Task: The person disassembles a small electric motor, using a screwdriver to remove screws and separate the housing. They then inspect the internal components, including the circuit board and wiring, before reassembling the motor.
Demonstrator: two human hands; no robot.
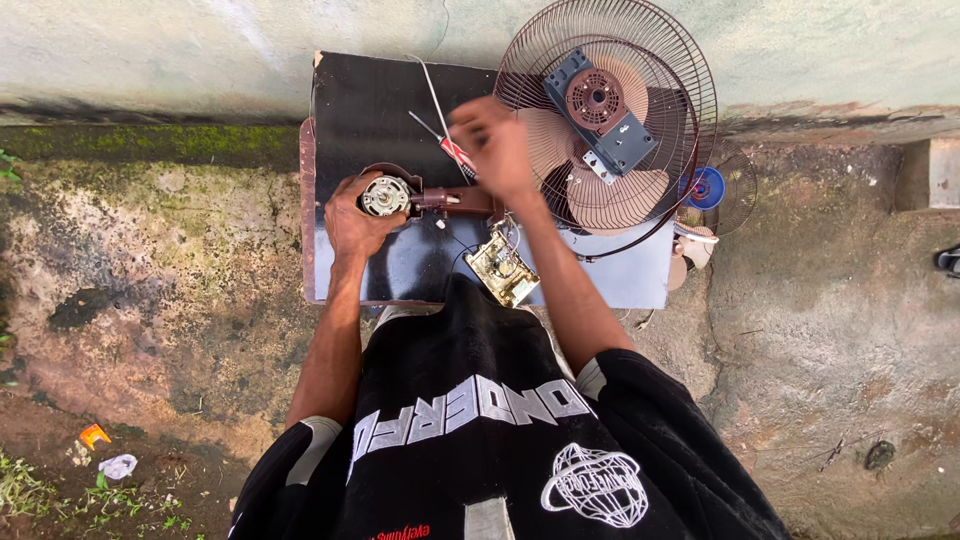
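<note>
A small fan motor [385,196] is gripped by the left hand [352,222], fingers curled around its housing, on the dark tabletop [370,110]. Just right of it, a red-handled screwdriver [452,150] is pinched in the closed right hand [495,150]. Beyond that hand, a fan guard [640,60] is seen.

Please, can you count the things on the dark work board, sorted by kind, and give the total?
Fan motor, in the left hand: 1
Screwdriver with red handle, at the right hand: 1
Fan guard cage with blades: 1
Small switch box with wires: 1
Total: 4
</note>
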